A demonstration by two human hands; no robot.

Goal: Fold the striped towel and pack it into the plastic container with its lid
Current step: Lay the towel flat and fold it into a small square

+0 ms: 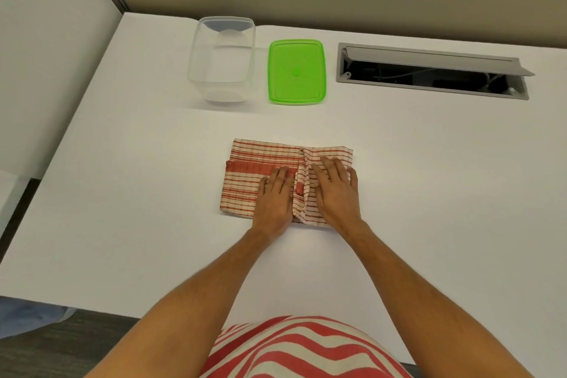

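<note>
The red-and-cream striped towel (254, 175) lies partly folded on the white table, its right part doubled over toward the middle. My left hand (274, 198) presses flat on the towel just left of the fold edge. My right hand (336, 190) lies flat on the folded-over right flap, fingers straight. The clear plastic container (221, 60) stands open at the back, left of centre. Its green lid (296, 72) lies flat on the table just right of it. Both are well beyond the towel.
The white table (138, 193) has an open grey cable hatch (432, 70) at the back right. A white partition panel (52, 70) rises along the left edge, and a beige wall stands behind.
</note>
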